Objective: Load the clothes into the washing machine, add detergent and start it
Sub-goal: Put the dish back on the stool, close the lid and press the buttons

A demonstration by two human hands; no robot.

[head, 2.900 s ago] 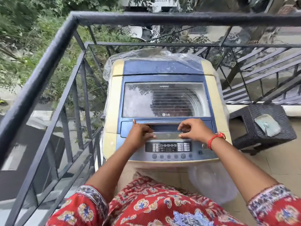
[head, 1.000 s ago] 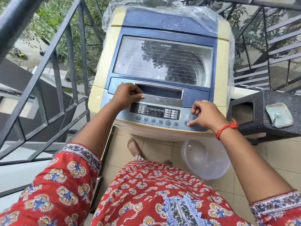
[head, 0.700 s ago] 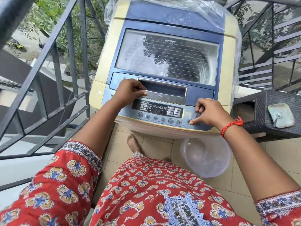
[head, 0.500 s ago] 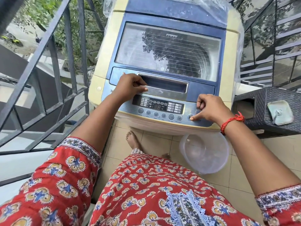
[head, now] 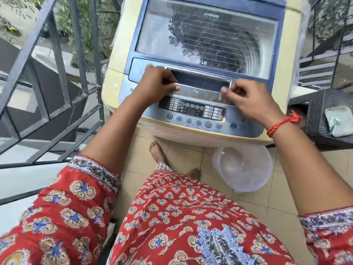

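1. The washing machine is standing on the floor by the railing, w/ its clear lid lying shut.
2. The left hand is curling its fingers on the left end of the silver handle, thumb lying along it.
3. The right hand is hovering w/ bent fingers at the handle's right end; can't tell if it's touching.
4. The button panel is sitting just below both hands.
5. A clear tub is sitting on the tile floor, next to bare feet.
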